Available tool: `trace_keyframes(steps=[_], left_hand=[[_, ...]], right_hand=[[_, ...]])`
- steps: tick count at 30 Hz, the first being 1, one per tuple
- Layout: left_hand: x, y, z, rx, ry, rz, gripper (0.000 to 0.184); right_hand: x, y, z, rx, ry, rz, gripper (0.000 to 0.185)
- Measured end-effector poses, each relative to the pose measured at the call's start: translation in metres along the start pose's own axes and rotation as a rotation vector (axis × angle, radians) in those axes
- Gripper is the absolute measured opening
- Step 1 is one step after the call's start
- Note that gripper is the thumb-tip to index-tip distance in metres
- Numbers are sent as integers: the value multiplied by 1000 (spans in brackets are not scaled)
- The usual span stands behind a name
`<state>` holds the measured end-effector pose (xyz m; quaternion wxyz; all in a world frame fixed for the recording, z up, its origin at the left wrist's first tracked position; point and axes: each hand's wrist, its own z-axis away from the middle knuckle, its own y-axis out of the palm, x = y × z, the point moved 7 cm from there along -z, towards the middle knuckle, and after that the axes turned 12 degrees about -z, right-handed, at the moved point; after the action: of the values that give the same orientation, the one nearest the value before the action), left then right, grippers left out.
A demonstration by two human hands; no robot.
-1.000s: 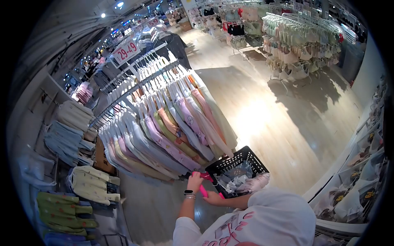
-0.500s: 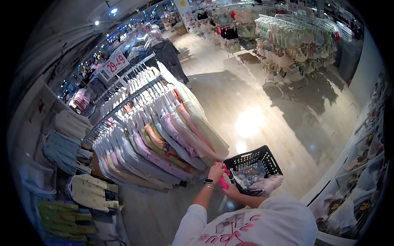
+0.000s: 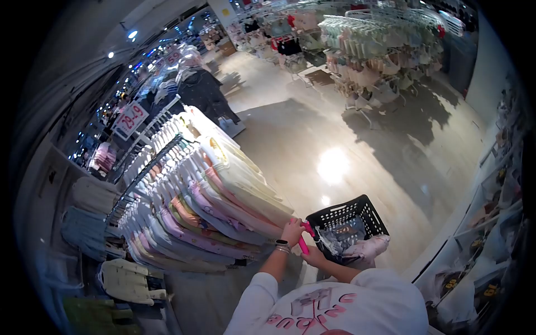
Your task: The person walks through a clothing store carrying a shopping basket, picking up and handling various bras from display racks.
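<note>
My left hand [image 3: 292, 232], with a watch and bracelets at the wrist, is closed on the upper part of a bright pink handle [image 3: 303, 245]. Around the lower end of that handle, my right hand [image 3: 314, 257] is closed too. Just beyond my hands is a black perforated shopping basket [image 3: 365, 209], holding folded grey-blue clothing [image 3: 349, 231] and a pale pink garment [image 3: 370, 247]. How the handle joins the basket is hard to make out. Hanging light-coloured tops [image 3: 245, 204] come close to my left hand; whether they touch it I cannot tell.
On the left stands a clothes rack with a price sign [image 3: 132, 119]. Wall displays with tops [image 3: 125, 281] line the near left. A round rack of underwear [image 3: 385, 50] stands ahead right, and packaged goods [image 3: 463, 279] line the right wall. Pale floor [image 3: 301, 134] stretches between.
The view has shifted: the clothes rack, sign and underwear rack now appear further left. Both hands keep their hold on the pink handle, and the basket stays just in front of them.
</note>
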<state>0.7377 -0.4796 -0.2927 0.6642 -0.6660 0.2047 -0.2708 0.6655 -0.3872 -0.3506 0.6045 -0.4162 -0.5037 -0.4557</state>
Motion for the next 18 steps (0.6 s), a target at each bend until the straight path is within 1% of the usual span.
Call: trace_keyframes(steps=[2, 3, 4, 6, 7, 8, 9, 11, 13, 15, 18], left_hand=[[-13, -2, -20, -14, 35, -64, 20], [-22, -5, -29, -24, 48, -95, 21], [-30, -5, -39, 19, 55, -77, 21], [-53, -20, -58, -12, 82, -101, 20], [-62, -25, -66, -24, 94, -117, 20], [-70, -15, -78, -28, 96, -72, 21], [-80, -20, -89, -113, 109, -41, 10], [-100, -24, -115, -111, 127, -49, 8], [-121, -23, -142, -126, 159, -57, 7], [-145, -23, -169, -133, 187, -57, 9], [-181, -18, -206, -157, 224, -71, 12]], right_hand=[[-7, -19, -2, 19, 75, -36, 22], [-5, -32, 0, -16, 68, -59, 22], [-4, -46, 2, -28, 61, -21, 22], [-2, -72, 6, -72, 53, 30, 23], [-4, -86, 10, -93, 79, 15, 23], [-6, -101, 14, -127, 111, -14, 24], [-9, -115, 16, -161, 144, -46, 24], [-17, -147, 15, -191, 141, 9, 23], [1, -183, 24, -254, 183, 49, 24], [10, -221, 31, -393, -4, 448, 27], [13, -272, 47, -553, -27, 517, 30]])
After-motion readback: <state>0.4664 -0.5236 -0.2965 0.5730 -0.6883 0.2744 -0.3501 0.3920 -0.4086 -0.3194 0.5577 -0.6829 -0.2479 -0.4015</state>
